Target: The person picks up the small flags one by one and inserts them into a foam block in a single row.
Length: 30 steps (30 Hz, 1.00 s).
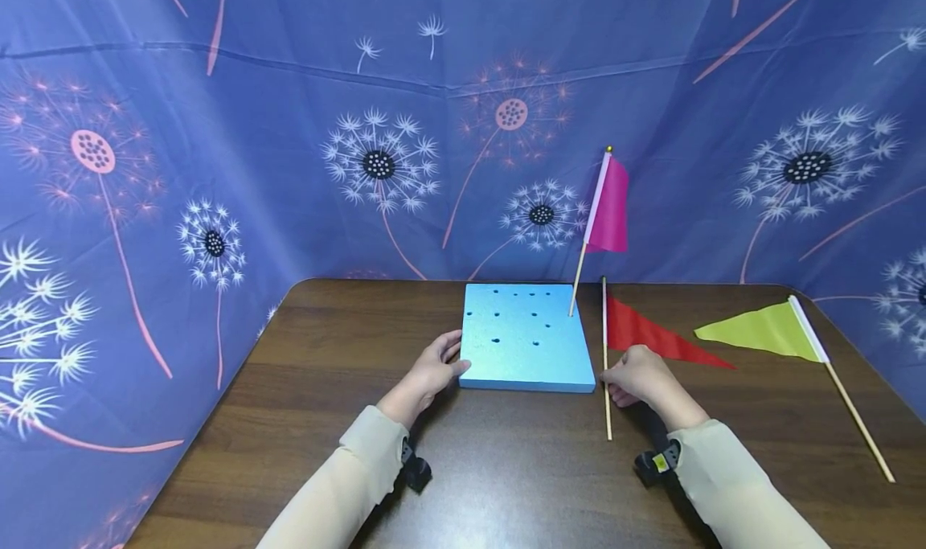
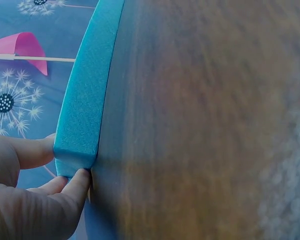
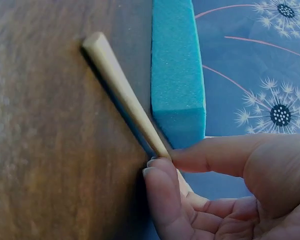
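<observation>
A light-blue foam board point(image 1: 528, 368) with several small holes lies flat on the table. My left hand point(image 1: 432, 366) grips its front left corner; in the left wrist view the thumb rests at the top edge and fingertips press the side. With my right hand point(image 1: 644, 376) I pinch the wooden stick point(image 3: 125, 95) of a red triangular flag point(image 1: 640, 333), just right of the board. The stick's bare end points towards me, close over the table. A magenta flag point(image 1: 609, 207) stands in the board's back right hole, leaning slightly right.
A yellow-green triangular flag point(image 1: 770, 332) lies at the table's right side, its stick slanting towards the front right. Behind the brown wooden table point(image 1: 325, 348) hangs a blue cloth point(image 1: 289, 131) with a dandelion print.
</observation>
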### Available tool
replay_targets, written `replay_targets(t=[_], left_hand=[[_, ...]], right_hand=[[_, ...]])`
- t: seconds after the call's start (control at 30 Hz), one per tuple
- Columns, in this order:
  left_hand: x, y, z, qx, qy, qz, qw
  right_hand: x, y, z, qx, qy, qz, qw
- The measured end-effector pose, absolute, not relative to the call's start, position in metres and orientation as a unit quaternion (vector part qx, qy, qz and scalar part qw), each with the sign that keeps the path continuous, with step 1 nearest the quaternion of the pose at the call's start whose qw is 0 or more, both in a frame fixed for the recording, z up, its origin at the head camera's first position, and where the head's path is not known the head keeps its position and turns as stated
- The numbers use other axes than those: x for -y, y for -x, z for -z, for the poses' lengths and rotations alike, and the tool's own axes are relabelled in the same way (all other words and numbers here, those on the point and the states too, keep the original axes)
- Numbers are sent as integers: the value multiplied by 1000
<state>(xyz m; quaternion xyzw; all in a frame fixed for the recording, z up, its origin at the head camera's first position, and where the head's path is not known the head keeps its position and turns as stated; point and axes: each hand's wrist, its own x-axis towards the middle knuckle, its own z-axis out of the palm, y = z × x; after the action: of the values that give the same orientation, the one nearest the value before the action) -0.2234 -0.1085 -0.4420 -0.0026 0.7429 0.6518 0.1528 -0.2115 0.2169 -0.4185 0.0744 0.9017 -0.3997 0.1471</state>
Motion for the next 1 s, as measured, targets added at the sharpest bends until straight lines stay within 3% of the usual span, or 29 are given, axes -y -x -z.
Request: replay_targets(t=[0.47,1.0], left_hand=[[110,225,446,-741,-10,-655,148],[110,224,446,-741,-17,-655,147]], right_hand=[[-225,210,404,-892,-65,431,118],[-228,211,390,-905,-71,417,41]])
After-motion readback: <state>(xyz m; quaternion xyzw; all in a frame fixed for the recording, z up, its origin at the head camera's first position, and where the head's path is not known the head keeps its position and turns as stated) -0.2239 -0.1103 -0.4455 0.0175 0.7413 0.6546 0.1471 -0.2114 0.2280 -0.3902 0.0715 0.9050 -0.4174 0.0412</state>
